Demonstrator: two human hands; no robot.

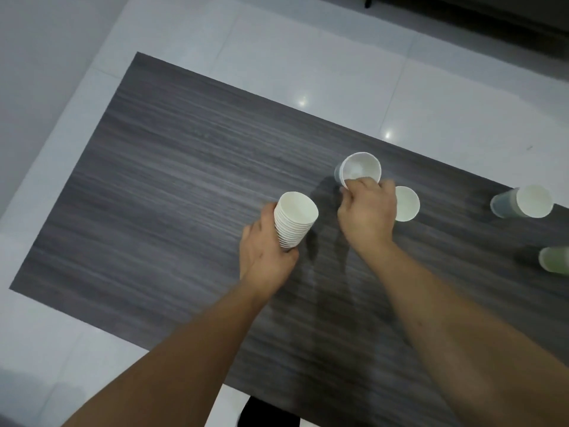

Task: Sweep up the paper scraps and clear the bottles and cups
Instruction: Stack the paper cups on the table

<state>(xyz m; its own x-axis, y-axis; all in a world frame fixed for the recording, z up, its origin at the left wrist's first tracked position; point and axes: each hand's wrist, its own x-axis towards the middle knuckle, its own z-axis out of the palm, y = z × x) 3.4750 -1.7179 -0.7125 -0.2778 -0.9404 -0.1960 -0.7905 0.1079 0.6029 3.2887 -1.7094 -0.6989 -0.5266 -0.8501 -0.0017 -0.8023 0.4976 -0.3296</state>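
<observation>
Stack: nested white paper cups (295, 221), mid-table, my left hand (264, 257) wrapped round the base.
Cup in hand: my right hand (366, 214) pinches a loose cup (360, 169) by its near rim, just right of the stack.
Left to grab: one cup (407, 203) beside my right hand, two more (522, 201) (554, 262) far right.
Scraps, bottles: none in view on the grey table (184, 180).
Progress: I'd say cups mostly gathered.

table (172, 180) left half open, cups (407, 203) crowd the right
</observation>
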